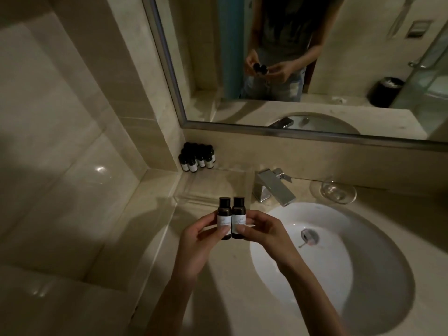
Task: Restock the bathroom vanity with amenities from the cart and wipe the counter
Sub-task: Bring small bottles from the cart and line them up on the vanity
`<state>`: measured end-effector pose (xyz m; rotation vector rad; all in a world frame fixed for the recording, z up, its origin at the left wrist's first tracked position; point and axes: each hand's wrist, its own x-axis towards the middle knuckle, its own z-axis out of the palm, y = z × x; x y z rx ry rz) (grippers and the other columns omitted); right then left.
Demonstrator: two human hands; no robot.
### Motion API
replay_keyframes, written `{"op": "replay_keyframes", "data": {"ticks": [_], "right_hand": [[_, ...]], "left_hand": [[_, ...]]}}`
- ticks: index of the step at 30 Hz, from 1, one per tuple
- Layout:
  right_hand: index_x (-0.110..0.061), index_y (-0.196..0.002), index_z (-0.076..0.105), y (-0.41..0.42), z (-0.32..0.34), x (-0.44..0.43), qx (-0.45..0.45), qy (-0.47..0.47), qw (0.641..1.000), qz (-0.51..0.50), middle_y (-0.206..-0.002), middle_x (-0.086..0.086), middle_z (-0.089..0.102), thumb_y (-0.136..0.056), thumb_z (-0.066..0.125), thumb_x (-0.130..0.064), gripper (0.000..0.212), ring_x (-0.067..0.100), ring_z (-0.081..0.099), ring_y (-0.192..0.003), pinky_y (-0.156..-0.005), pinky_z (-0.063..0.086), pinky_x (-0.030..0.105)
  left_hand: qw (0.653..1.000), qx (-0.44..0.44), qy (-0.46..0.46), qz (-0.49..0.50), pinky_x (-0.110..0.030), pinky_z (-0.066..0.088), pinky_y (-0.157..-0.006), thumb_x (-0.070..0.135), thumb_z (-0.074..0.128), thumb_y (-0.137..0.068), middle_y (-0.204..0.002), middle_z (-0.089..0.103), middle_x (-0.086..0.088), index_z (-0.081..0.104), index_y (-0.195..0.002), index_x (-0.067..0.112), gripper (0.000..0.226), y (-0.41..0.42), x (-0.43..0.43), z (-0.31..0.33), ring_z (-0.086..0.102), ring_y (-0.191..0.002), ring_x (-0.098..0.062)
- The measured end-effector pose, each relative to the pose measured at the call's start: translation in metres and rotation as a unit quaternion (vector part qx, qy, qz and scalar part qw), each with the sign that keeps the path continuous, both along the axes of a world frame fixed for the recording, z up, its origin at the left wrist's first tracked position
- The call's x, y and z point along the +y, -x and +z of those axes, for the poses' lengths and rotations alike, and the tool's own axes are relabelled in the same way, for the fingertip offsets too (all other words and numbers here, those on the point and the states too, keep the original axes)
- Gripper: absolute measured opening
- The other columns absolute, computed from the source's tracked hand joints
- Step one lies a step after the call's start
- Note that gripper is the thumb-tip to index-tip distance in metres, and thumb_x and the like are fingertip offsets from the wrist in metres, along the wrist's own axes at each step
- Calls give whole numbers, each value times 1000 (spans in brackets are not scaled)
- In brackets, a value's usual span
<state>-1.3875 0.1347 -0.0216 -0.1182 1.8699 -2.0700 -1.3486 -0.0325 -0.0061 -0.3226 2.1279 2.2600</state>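
Dark bottles [225, 210] are being pinched side by side, one by the left hand [196, 241], one by the right hand [264, 236], beside the sink's [375, 275] left rim; any slipping fingertip is likely risking a fall into it.

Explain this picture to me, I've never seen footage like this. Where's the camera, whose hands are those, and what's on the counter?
There is no machine here. A person wears a wide-angle camera on the head, looking forward and down, so this single picture shows their own two bare hands. The left hand pinches the left bottle and the right hand pinches the right bottle. Both are small, dark and upright, held side by side above the counter. In the back corner stands a cluster of similar bottles. To the right are the tap, the white sink and a clear glass dish. The mirror above reflects the same person holding the bottles.
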Motion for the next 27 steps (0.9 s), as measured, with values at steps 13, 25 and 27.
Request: {"op": "replay_keyframes", "data": {"ticks": [13, 25, 27], "right_hand": [[0, -105, 65, 65, -36, -71, 15, -45, 998, -30, -99, 20, 70, -76, 74, 4, 30, 30, 70, -89, -74, 58, 31], [-15, -103, 65, 171, -97, -123, 21, -138, 990, -10, -96, 2, 73, -79, 75, -3, 29, 14, 70, -91, -83, 56, 31], [-19, -100, 66, 183, -105, -126, 28, -146, 989, -19, -95, 0, 74, -79, 75, -6, 27, 13, 70, -91, -84, 56, 30]], "left_hand": [[997, 0, 68, 21, -15, 51, -67, -7, 74, -74, -85, 75, 6, 70, -101, 24, 41, 73, -71, -32, 71, -82, -9], [988, -18, 129, 80, -19, 54, -75, 3, 78, -74, -90, 72, 11, 63, -92, 37, 42, 172, -105, -101, 68, -86, -3], [988, -32, 121, 87, -21, 55, -76, 3, 79, -73, -90, 72, 9, 63, -91, 36, 41, 185, -106, -113, 69, -87, -5]]}}
